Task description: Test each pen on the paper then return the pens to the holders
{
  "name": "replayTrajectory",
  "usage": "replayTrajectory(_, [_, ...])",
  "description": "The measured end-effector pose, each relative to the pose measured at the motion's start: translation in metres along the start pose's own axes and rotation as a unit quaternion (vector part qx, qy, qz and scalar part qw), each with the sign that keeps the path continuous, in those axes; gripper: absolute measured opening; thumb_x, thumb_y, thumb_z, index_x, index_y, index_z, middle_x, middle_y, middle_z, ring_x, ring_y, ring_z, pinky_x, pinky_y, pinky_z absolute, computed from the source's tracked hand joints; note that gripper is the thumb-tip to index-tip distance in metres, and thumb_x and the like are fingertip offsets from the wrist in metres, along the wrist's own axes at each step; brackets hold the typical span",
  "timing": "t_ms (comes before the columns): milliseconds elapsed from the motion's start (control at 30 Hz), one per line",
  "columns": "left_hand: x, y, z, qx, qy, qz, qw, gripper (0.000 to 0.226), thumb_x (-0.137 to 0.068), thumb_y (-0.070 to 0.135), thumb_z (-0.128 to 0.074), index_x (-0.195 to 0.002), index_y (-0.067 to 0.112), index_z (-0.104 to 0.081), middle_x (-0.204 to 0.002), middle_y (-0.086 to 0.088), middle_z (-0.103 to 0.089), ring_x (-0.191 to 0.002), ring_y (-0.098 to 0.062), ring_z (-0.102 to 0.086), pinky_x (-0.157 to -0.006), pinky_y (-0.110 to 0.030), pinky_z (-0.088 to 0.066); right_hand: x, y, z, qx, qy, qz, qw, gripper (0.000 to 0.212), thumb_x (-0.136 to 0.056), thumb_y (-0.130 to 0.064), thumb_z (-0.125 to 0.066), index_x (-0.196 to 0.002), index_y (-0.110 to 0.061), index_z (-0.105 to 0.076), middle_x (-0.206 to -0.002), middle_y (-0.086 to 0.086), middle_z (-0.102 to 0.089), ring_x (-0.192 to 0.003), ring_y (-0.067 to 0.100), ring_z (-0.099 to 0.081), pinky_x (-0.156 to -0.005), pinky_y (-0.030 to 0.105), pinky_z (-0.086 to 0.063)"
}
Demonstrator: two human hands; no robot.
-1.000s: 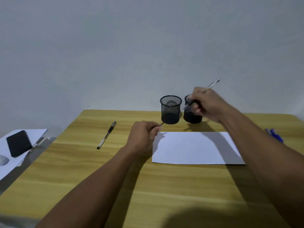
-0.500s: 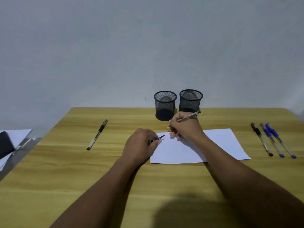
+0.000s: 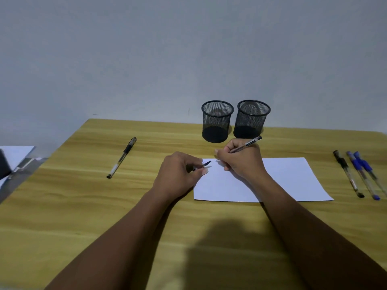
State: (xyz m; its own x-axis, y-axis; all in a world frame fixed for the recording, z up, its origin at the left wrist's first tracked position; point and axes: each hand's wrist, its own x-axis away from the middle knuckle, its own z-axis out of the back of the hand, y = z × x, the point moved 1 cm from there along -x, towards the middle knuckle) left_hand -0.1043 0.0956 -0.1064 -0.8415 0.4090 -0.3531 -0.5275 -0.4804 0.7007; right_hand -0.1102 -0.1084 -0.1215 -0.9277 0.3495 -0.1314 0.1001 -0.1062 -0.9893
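Note:
A white sheet of paper [image 3: 289,178] lies on the wooden table [image 3: 104,206]. My right hand [image 3: 240,160] grips a black pen [image 3: 246,144] in a writing hold, its tip at the paper's top left corner. My left hand [image 3: 178,176] pinches a small black pen cap [image 3: 204,164] at the paper's left edge. Two black mesh holders [image 3: 216,121] [image 3: 251,118] stand side by side at the table's back edge, with no pens showing in them. One black pen [image 3: 122,156] lies to the left. One black pen [image 3: 347,173] and two blue pens [image 3: 363,174] lie to the right.
A grey wall rises right behind the holders. At the far left, beyond the table edge, a lower surface holds white paper [image 3: 16,153] and a dark object [image 3: 4,166]. My forearms stretch across the near half of the table.
My right hand came down with the pen from above the right holder to the paper's top left corner. My left hand stayed by the paper's left edge with the cap. The camera view shifted right.

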Motion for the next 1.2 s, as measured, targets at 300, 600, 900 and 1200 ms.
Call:
replayTrajectory(300, [0.000,0.001,0.000,0.019,0.001,0.033,0.999,0.014,-0.079,0.024,-0.084,-0.093,0.023,-0.082,-0.089,0.009,-0.079,-0.086,-0.010,-0.071,-0.075,-0.040,-0.059,0.001,-0.001,0.000,0.046,-0.004,0.019,0.999,0.023,-0.079,0.001,-0.076,-0.061,-0.001,-0.062,-0.052,0.014,-0.056,-0.040,0.023,-0.055,-0.057,0.044,-0.056])
replayTrajectory(600, [0.000,0.001,-0.002,-0.003,0.004,0.037,0.999,0.009,-0.080,0.025,-0.083,-0.088,0.023,-0.082,-0.086,0.006,-0.079,-0.084,-0.015,-0.072,-0.073,-0.039,-0.058,0.004,-0.004,-0.002,0.022,0.001,0.038,0.999,0.022,-0.082,0.005,-0.075,-0.066,0.008,-0.060,-0.052,0.018,-0.054,-0.039,0.026,-0.052,-0.055,0.043,-0.054])
replayTrajectory(900, [0.000,-0.001,-0.003,-0.007,0.003,0.038,0.999,0.008,-0.080,0.027,-0.082,-0.086,0.021,-0.081,-0.084,0.001,-0.078,-0.083,-0.021,-0.071,-0.073,-0.041,-0.058,0.003,-0.004,0.000,0.030,0.011,0.032,0.999,0.021,-0.079,0.005,-0.074,-0.063,0.003,-0.060,-0.050,0.016,-0.054,-0.041,0.027,-0.052,-0.053,0.039,-0.053])
replayTrajectory(1200, [-0.002,-0.001,-0.003,-0.007,0.001,0.034,0.999,0.008,-0.080,0.028,-0.082,-0.085,0.022,-0.081,-0.083,-0.002,-0.077,-0.084,-0.024,-0.071,-0.073,-0.042,-0.058,0.010,-0.010,0.002,0.052,0.003,0.038,0.998,0.019,-0.079,0.009,-0.071,-0.065,0.009,-0.058,-0.054,0.018,-0.052,-0.041,0.025,-0.049,-0.049,0.029,-0.053])
